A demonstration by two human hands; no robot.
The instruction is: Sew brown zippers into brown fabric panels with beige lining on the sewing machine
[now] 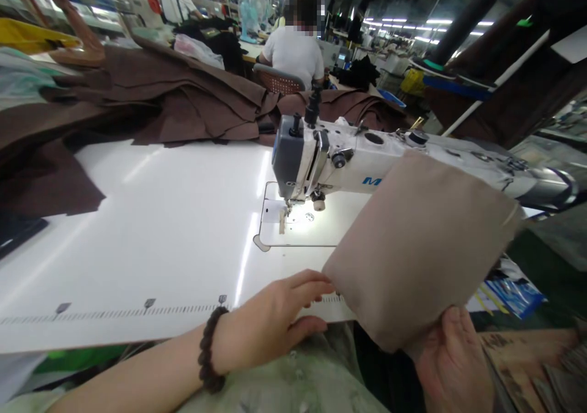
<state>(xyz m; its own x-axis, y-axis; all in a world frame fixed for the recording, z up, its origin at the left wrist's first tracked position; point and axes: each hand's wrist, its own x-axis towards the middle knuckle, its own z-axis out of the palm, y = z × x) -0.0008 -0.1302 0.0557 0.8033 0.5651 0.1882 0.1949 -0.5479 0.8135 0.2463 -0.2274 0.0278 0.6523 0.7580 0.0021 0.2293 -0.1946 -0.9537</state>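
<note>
A beige piece of fabric [413, 248] is held up in front of the white sewing machine [348, 162], hiding part of its arm. My right hand [452, 364] grips the fabric from below at its lower edge. My left hand [270, 321], with a dark bead bracelet on the wrist, reaches over the table's front edge, and its fingertips touch the fabric's left corner. The machine's needle area [287, 211] is lit and bare.
The white table [151, 230] has a ruler scale printed along its front edge. Brown fabric pieces [183, 101] are piled at the back and left. A person in a white shirt [296, 52] sits with their back turned beyond the machine. Blue packets [513, 291] lie at the right.
</note>
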